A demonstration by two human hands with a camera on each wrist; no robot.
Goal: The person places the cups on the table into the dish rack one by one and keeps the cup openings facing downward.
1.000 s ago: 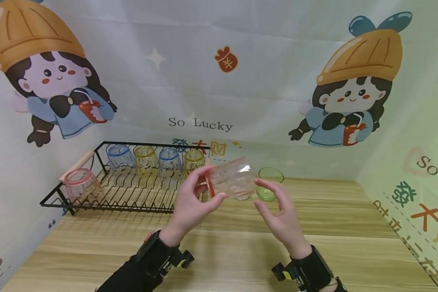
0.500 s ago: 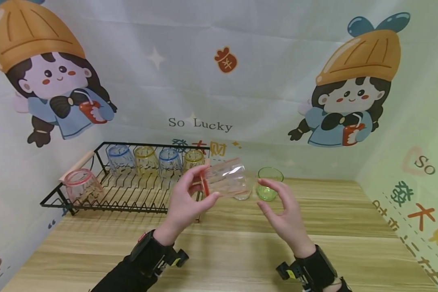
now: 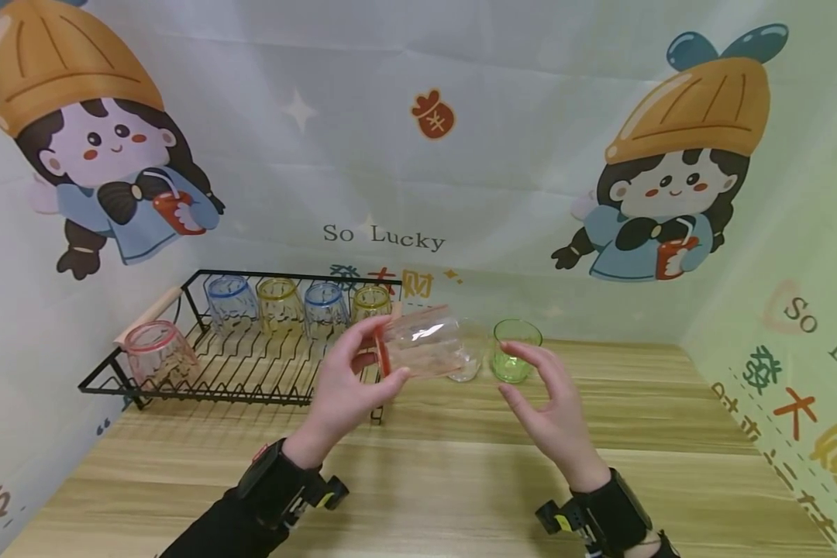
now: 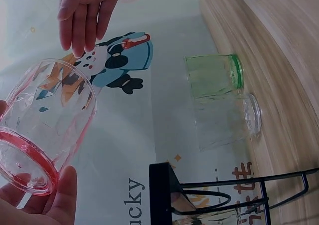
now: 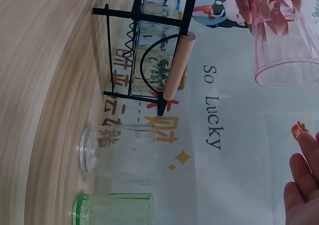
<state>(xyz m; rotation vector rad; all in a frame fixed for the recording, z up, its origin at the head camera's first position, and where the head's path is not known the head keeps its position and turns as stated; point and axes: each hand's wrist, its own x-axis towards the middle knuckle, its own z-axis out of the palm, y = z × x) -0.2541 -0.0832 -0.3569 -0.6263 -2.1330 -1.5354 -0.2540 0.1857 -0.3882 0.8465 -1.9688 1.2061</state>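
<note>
My left hand [image 3: 342, 380] grips a pink-tinted drinking glass [image 3: 421, 345] around its thick reddish base. The glass is raised above the table and tilted sideways, its mouth toward the right. In the right wrist view, the glass [image 5: 286, 45] shows its rim facing the right hand's side. My right hand [image 3: 554, 403] holds nothing; thumb and fingers are spread apart, a gap away from the glass mouth. Behind the hands, a green glass [image 3: 511, 372] and a clear glass [image 4: 222, 122] stand side by side on the table, mouths up.
A black wire dish rack [image 3: 251, 400] stands at the back left. Upside-down glasses sit in it: a pink one [image 3: 160, 360] at the left end, and blue [image 3: 232, 306] and yellow ones [image 3: 280, 310] along the back. A printed cloth [image 3: 502, 194] hangs behind the wooden table [image 3: 432, 480].
My left hand has carried the pink glass a little to the left. My right hand has moved slightly right, widening the gap between it and the glass.
</note>
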